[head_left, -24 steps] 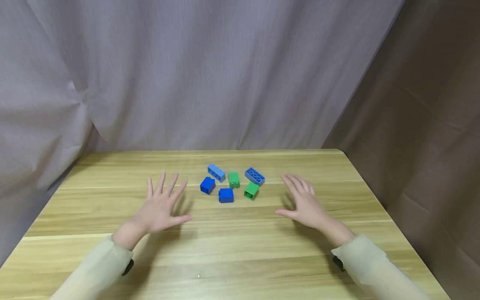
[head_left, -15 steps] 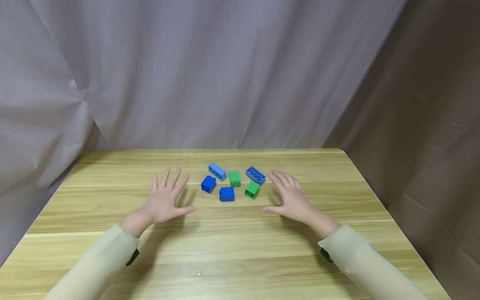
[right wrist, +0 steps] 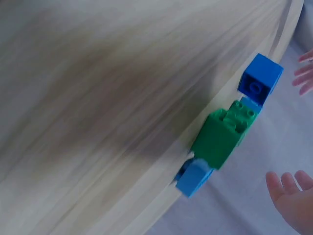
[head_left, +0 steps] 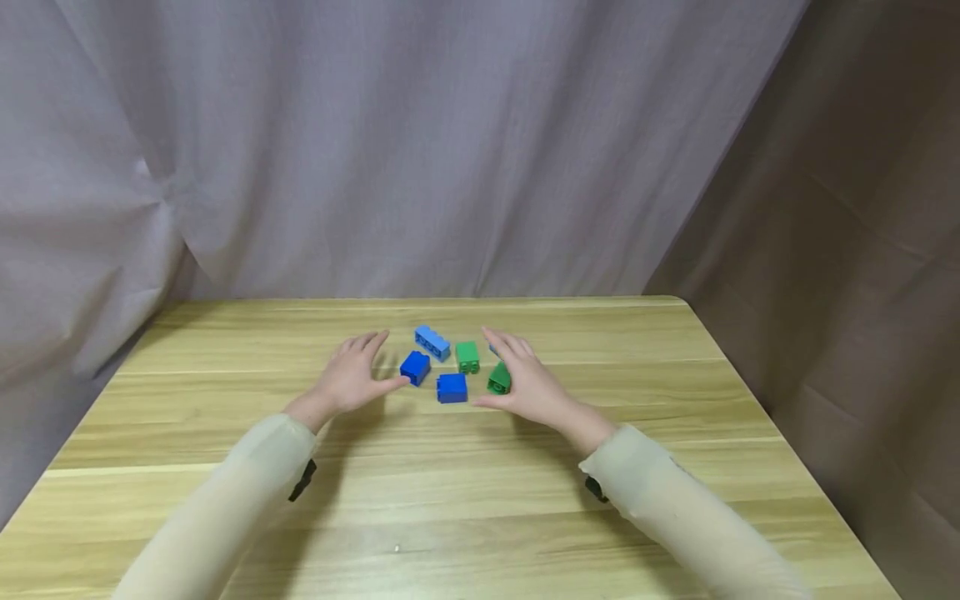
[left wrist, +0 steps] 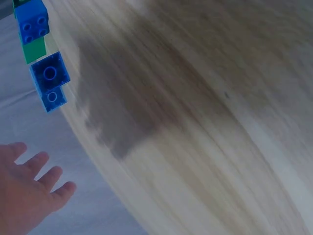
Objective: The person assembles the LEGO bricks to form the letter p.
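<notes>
My left hand (head_left: pixel 351 377) hovers at the left of a group of toy building bricks, fingers slightly bent, thumb tip at a dark blue brick (head_left: pixel 415 368). From the right, my right hand (head_left: pixel 531 385) reaches over a green brick (head_left: pixel 498 380), thumb and fingers spread apart. It hides most of a blue brick (head_left: pixel 492 349) behind. Between the hands lie another dark blue brick (head_left: pixel 452 388), a second green brick (head_left: pixel 467 357) and a long light blue brick (head_left: pixel 432 342). Nothing is held. Both hands also appear in the right wrist view, the right hand (right wrist: pixel 296 203) beside the bricks.
The bricks lie on a wood-grain table (head_left: pixel 450 500), towards its far edge. A grey curtain (head_left: pixel 420 150) hangs behind it, and a darker brown one (head_left: pixel 847 250) on the right. A tiny pale speck (head_left: pixel 397 549) is near the front.
Both hands have moved inward to the bricks, the right one now covering part of the group. The left hand's spread fingers have drawn closer together. The bricks stay in place.
</notes>
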The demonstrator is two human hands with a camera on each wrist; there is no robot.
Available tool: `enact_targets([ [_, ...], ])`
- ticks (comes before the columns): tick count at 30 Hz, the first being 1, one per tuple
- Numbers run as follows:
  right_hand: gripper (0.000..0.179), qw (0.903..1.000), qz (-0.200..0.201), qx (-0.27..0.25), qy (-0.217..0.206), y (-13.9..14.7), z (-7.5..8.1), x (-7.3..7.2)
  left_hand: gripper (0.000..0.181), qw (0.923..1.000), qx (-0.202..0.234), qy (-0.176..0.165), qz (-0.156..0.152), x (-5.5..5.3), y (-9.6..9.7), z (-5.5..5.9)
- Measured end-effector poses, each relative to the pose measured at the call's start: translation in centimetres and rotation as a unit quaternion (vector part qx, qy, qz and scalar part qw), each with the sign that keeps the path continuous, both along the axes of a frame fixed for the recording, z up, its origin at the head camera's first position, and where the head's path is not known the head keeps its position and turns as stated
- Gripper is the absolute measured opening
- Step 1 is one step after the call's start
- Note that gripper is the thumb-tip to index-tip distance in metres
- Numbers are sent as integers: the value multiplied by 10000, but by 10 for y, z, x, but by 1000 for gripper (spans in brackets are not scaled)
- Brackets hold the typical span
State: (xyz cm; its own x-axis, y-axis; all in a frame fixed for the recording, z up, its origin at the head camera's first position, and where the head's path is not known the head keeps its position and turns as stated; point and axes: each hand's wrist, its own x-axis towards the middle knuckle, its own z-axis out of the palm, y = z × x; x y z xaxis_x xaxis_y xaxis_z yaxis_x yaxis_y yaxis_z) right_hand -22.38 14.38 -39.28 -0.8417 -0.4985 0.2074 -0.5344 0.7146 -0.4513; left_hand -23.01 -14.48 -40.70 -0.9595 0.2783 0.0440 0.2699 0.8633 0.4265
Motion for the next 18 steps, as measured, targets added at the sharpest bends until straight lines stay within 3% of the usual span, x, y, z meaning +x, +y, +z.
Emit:
enact_targets([
  [11,91,9977,-37,-233,-634,-26,-12,-6,87,9987,209,-430,150,-15,13,-14],
  [18,87,9951,-87,-97,-983,-35,-18,-9,82,9978,263,-543,259,-24,24,-19],
])
